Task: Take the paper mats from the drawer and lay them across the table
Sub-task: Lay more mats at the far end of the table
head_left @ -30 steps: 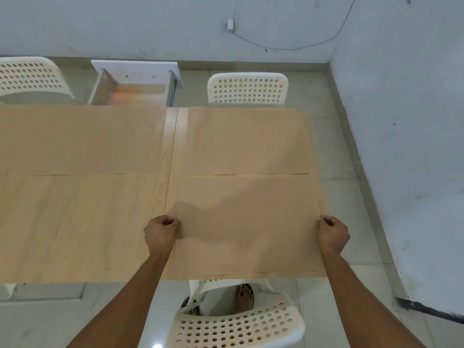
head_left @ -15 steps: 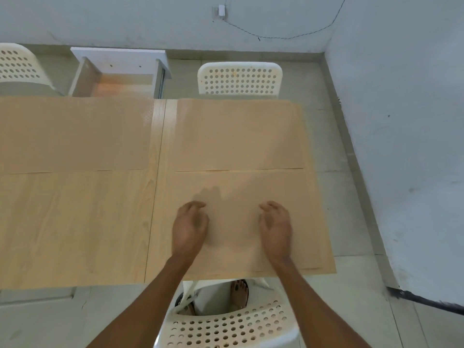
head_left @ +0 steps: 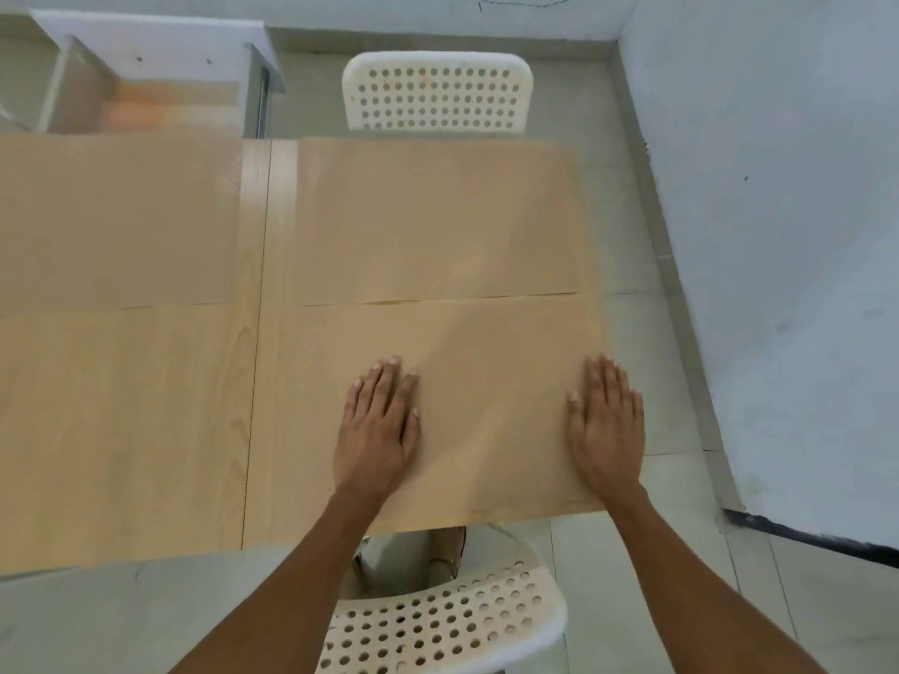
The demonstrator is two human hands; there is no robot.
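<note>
1. Hands differ from half a second ago: the left hand (head_left: 377, 430) and right hand (head_left: 605, 425) have spread apart and flattened from loosely curled; the right has moved out to the mat's right edge.
2. Grip: released on both; straight fingers press palm-down on the near paper mat (head_left: 481, 406), grasping nothing.
3. Materials: the mat is thin, matte, tan, rectangular, slightly rippled between the hands. It lies at the worktop's (head_left: 121, 430) near right corner, meeting the far paper mat (head_left: 433, 221) along a thin seam. A third paper mat (head_left: 116, 221) lies far left.
4. Room: bare pale woodgrain lies near left. The open drawer (head_left: 146, 90) stands beyond the far edge, beside a perforated white chair (head_left: 435, 92).
</note>
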